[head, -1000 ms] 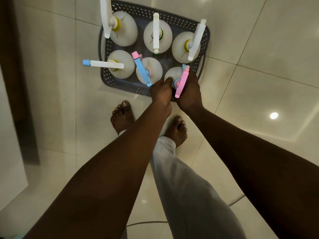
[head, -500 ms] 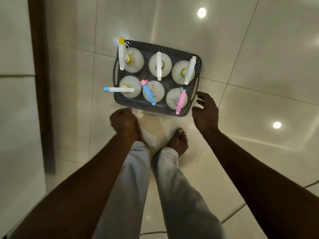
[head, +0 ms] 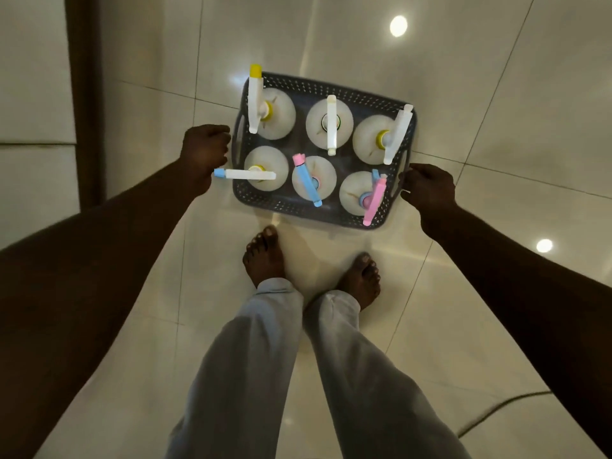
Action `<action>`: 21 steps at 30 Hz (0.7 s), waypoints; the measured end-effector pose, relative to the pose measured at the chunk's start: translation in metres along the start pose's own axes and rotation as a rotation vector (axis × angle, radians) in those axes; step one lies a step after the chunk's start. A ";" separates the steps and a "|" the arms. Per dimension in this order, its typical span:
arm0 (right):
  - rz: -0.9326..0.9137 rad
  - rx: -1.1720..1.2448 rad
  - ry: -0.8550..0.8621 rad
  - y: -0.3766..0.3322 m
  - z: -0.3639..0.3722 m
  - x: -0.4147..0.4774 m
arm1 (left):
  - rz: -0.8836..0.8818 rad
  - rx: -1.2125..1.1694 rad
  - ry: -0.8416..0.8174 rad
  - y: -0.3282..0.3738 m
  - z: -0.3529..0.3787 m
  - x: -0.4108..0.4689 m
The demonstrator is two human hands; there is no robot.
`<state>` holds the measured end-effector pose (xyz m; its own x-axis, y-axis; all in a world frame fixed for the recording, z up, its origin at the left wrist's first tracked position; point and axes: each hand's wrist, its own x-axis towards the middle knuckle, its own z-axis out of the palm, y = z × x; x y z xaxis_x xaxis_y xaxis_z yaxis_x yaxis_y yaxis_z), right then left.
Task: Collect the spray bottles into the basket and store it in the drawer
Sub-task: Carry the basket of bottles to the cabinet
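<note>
Both bare arms stretched forward and down, one hand at each short end of the basket.

The left forearm (head: 99, 260) runs in from the lower left; the left hand (head: 203, 154) is curled into a loose fist, knuckles up, just beside the left end of the dark grey perforated plastic basket (head: 298, 207). The right forearm (head: 513, 276) comes in from the lower right; the right hand (head: 429, 190) has bent fingers at the right end. Whether either hand grips cannot be told. Two bare feet (head: 265, 260) stand together below, in pale grey trouser legs (head: 245, 359).
</note>
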<state>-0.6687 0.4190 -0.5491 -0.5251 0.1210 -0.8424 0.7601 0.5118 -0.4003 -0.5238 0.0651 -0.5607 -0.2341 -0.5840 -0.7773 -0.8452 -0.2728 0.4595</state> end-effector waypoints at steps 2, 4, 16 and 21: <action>0.016 0.027 -0.008 0.001 0.006 -0.001 | -0.006 -0.015 -0.044 0.003 0.004 0.001; 0.008 0.030 -0.010 0.002 0.011 -0.002 | -0.002 -0.002 -0.038 0.004 0.008 0.002; -0.021 -0.005 0.006 -0.029 0.003 -0.059 | -0.001 -0.005 -0.048 0.014 -0.023 -0.029; -0.085 -0.047 0.007 -0.065 -0.012 -0.127 | 0.000 -0.082 -0.046 0.034 -0.070 -0.080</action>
<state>-0.6566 0.3804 -0.4120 -0.5898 0.0815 -0.8035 0.6939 0.5601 -0.4526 -0.5003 0.0492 -0.4525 -0.2573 -0.5484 -0.7956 -0.8038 -0.3355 0.4913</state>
